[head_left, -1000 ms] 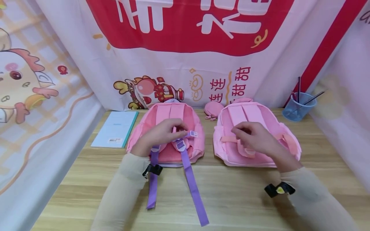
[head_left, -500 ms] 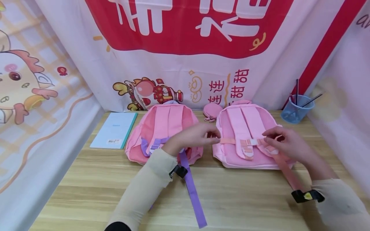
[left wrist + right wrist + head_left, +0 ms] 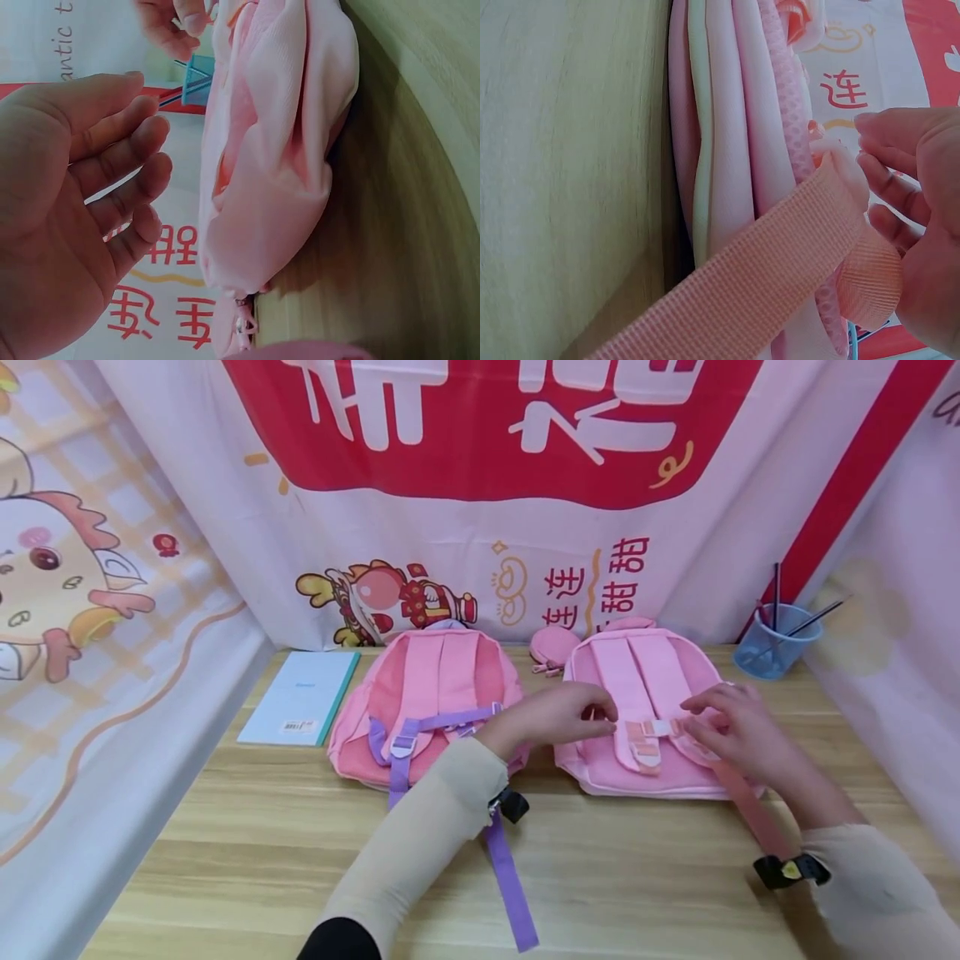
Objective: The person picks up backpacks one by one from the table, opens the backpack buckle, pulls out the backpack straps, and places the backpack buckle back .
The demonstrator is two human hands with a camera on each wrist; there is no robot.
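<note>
Head view: moved left hand off the purple-strapped backpack, over the left part of the coral-strapped backpack, lying on the table to its right. Puts both hands at one bag; probably working on that one now. Holding nothing in left: fingers loosely curved, thumb apart, clear of the fabric. Hovering right hand beside the coral strap, fingers bent, not closed together; can't tell contact.
</note>
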